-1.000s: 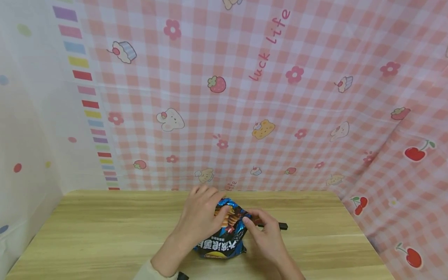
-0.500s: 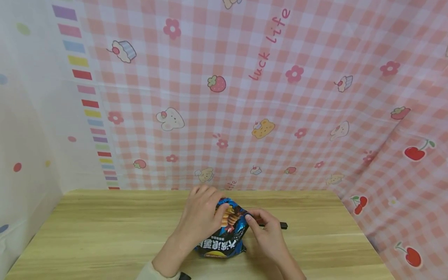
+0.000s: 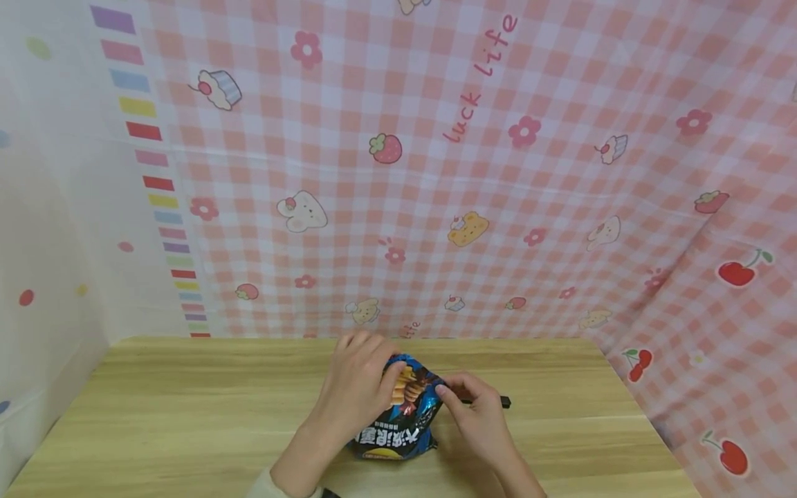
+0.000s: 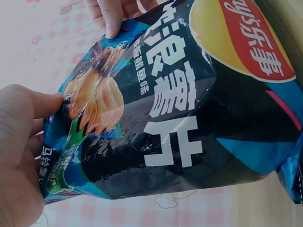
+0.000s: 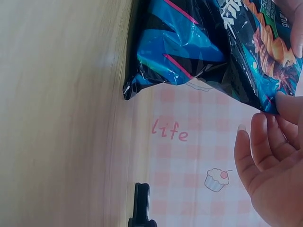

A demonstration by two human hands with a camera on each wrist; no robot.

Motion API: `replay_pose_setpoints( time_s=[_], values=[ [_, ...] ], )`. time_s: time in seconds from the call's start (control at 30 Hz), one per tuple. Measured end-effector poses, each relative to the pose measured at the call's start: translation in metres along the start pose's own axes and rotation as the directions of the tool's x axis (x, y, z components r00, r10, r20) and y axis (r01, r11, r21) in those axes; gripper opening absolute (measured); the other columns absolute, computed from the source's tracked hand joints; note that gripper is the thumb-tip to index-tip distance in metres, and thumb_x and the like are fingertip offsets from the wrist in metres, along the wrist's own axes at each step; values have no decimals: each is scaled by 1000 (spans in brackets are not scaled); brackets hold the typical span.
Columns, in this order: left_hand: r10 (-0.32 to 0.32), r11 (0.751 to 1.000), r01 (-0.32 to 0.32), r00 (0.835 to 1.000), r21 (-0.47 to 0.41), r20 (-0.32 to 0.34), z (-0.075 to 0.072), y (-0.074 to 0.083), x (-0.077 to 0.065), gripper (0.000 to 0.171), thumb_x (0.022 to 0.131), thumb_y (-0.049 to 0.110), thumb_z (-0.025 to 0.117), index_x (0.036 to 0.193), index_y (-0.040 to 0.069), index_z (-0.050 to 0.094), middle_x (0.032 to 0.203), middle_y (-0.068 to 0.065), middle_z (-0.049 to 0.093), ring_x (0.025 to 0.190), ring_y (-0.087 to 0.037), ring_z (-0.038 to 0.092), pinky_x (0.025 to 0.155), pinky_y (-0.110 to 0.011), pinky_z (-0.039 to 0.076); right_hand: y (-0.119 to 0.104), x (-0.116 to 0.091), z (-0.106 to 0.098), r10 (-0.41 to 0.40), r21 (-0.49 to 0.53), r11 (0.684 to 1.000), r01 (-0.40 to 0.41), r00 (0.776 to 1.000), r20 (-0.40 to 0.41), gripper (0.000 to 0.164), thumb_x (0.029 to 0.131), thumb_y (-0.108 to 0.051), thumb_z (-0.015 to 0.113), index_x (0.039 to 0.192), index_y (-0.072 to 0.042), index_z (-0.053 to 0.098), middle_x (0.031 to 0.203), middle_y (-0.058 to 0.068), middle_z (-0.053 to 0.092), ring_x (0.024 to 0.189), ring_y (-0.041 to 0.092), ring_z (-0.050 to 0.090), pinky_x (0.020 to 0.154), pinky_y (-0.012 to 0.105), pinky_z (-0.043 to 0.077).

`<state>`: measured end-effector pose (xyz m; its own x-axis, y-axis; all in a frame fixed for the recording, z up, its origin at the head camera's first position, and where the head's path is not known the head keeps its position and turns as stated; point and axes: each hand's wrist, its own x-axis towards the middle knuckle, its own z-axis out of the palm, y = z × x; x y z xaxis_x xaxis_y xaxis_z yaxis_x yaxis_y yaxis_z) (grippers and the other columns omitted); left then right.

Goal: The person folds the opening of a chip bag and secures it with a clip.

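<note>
A black and blue Lay's potato chip bag (image 3: 398, 432) stands on the wooden table, leaning, its yellow and red logo at the lower end. Chips are pictured near its upper end, as the left wrist view shows the bag (image 4: 175, 109) close up. My left hand (image 3: 358, 384) grips the bag's upper left part, thumb on the printed front and the other fingers behind. At the upper right corner, my right hand (image 3: 476, 415) pinches the film between thumb and forefinger. Its remaining fingers curl loosely below that corner in the right wrist view. The bag's top edge looks sealed.
Behind my right hand lies a slim black object (image 3: 505, 402) on the table, partly hidden; its black end (image 5: 141, 203) shows in the right wrist view. A pink checked cloth (image 3: 423, 207) hangs along the table's back edge and right side.
My right thumb has shifted slightly to the right at the bag's corner. The left hand and the bag stay practically where they were.
</note>
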<state>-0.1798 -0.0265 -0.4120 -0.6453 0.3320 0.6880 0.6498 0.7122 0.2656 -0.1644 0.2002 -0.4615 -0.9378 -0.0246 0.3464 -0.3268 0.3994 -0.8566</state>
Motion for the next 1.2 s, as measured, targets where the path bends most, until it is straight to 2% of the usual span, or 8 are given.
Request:
replay_pose_setpoints(
  time_s=[0.3,0.53,0.7,0.93,1.1,1.2],
  values=[
    [18,1000,-18,1000,-4,-18,1,-1,-1,7,95,17,79,99,13,75,97,2,75,97,-22,65,97,-44,47,-1,0,-2,-15,19,1000,15,1000,1,10,92,-5,79,91,-15,78,90,-2,76,80,13,71,75,27,59],
    [38,999,-40,998,-33,-59,1,-4,-1,3,95,13,78,95,11,75,93,2,74,93,-21,64,95,-43,48,-2,0,-3,-38,25,999,38,999,2,14,90,-1,79,89,-15,78,88,-6,75,79,11,71,73,29,60],
    [41,998,-44,995,-37,-90,2,-4,-1,7,93,10,80,92,13,74,90,3,74,90,-21,63,93,-42,48,1,0,-4,-83,23,996,83,997,-2,14,88,1,80,88,-14,79,87,-4,76,77,11,71,72,30,61],
    [28,998,-33,996,-53,-89,2,-3,0,10,90,5,81,91,13,75,89,3,74,90,-18,63,93,-40,48,3,0,-6,-122,11,992,122,992,-4,14,87,1,82,87,-13,81,88,-2,77,77,9,71,70,31,61],
    [29,997,-38,993,-74,-111,3,-5,0,13,87,0,82,92,11,76,90,2,75,90,-19,64,92,-41,49,5,0,-6,-230,0,973,230,973,-14,17,85,6,83,86,-11,82,87,1,77,79,9,71,69,27,61],
    [30,996,-40,992,-85,-122,4,-6,0,17,85,-3,82,93,10,77,90,1,75,91,-19,65,92,-41,49,7,0,-5,-346,-9,938,346,938,-29,20,81,12,83,86,-7,82,85,4,77,78,11,71,69,22,59]
  ],
)
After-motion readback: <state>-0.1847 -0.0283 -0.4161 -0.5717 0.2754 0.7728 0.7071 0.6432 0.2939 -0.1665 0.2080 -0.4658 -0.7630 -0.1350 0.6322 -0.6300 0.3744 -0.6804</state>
